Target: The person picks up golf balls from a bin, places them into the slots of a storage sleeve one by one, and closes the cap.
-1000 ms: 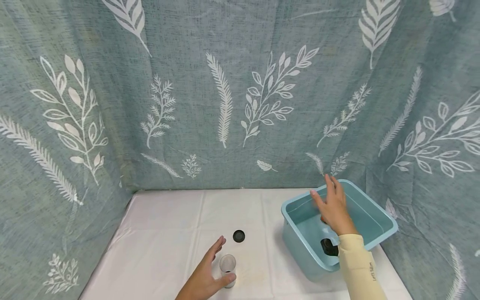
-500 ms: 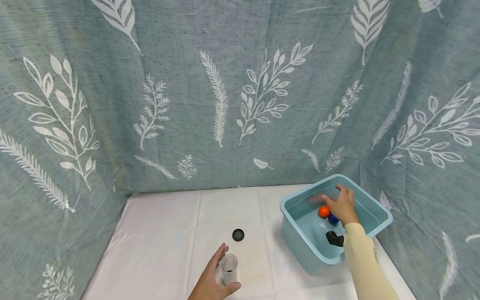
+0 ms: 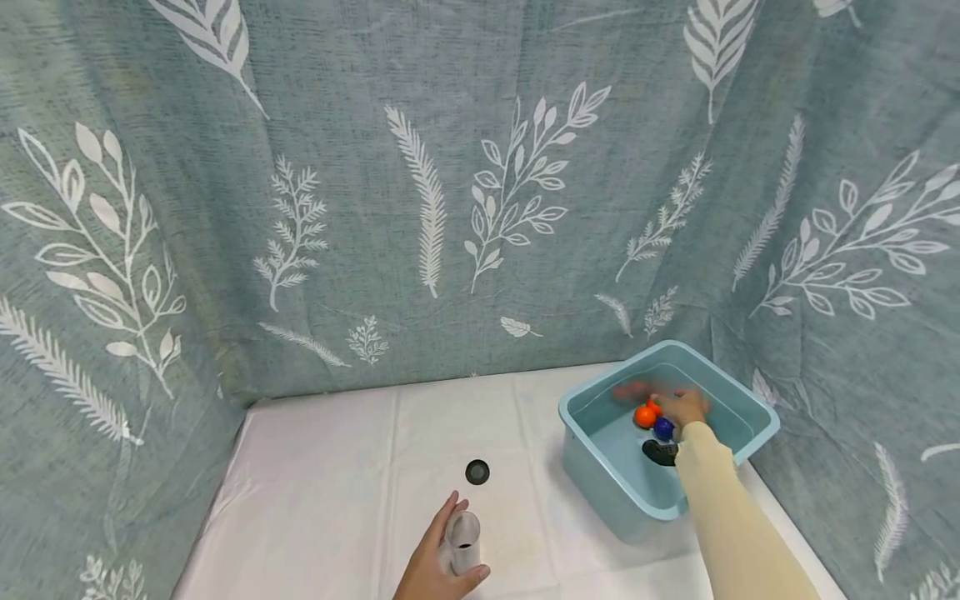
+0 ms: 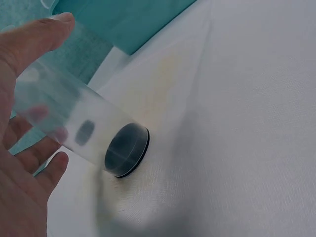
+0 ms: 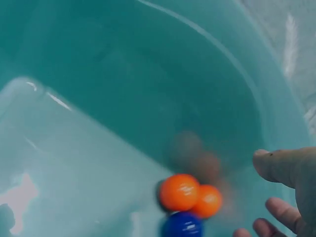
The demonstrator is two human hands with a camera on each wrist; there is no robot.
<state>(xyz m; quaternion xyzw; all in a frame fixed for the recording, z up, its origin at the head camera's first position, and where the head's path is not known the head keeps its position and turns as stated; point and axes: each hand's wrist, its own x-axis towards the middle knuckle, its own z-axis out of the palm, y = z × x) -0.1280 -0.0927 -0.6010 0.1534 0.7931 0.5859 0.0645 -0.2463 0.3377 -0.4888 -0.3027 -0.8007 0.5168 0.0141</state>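
Observation:
In the head view my left hand [image 3: 441, 560] is around a clear cylindrical tube [image 3: 463, 533] on the white table, thumb on one side and fingers on the other. The left wrist view shows fingers through its clear wall and a black cap [image 4: 127, 149] at its base. Down inside the blue tub [image 3: 626, 492] reaches my right hand [image 3: 684, 410], fingers spread and holding nothing. Near its fingertips lie two orange balls [image 5: 179, 192] touching each other and a dark blue ball [image 5: 182, 226].
A black curved object [image 3: 659, 452] lies in the tub, beside the right sleeve. On the table a round black lid [image 3: 477, 472] lies beyond the tube. Leaf-patterned curtain [image 3: 465, 250] closes off the back and both sides.
My right hand has gone lower into the tub, and the balls there have come into sight. My left hand has closed in around the tube. The view has shifted slightly.

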